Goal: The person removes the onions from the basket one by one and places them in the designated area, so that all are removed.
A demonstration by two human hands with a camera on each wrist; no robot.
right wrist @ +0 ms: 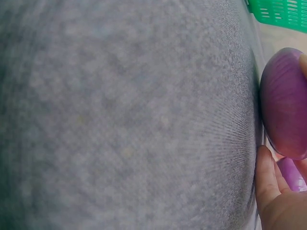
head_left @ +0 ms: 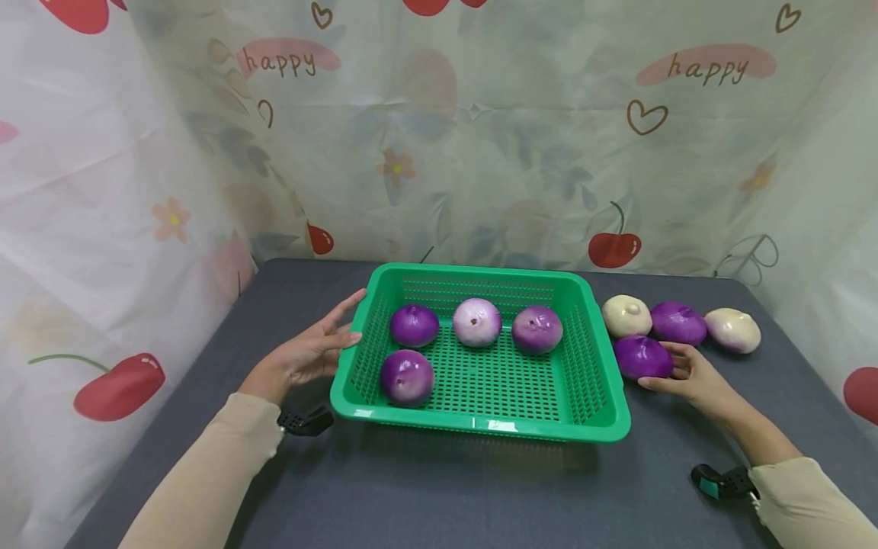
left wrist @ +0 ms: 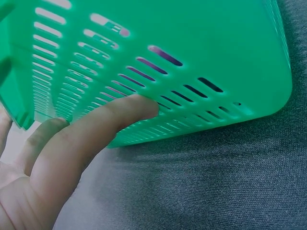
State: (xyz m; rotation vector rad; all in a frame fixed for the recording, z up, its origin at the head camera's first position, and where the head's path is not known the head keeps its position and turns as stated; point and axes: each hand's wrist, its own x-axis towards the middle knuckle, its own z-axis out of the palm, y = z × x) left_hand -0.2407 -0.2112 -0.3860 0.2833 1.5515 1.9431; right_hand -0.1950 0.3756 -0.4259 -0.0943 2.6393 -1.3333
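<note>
A green slotted plastic basket (head_left: 480, 425) sits mid-table with several onions in it. These are a deep purple onion (head_left: 414, 325), a pale one (head_left: 477, 322) and two mottled purple ones (head_left: 537, 330), (head_left: 407, 377). My left hand (head_left: 312, 354) is at the basket's left end, fingers extended; in the left wrist view a fingertip (left wrist: 146, 106) rests against the slotted wall. Right of the basket, my right hand (head_left: 693, 377) holds a purple onion (head_left: 642, 357), thumb at its near side and fingers behind. The right wrist view shows that onion (right wrist: 286, 105) at its right edge.
Behind the right hand lie a white onion (head_left: 626, 316), another purple onion (head_left: 677, 323) and a white one tinged purple (head_left: 732, 331). Dark grey cloth covers the table (head_left: 439, 496). A printed curtain (head_left: 473, 152) hangs along the back and sides.
</note>
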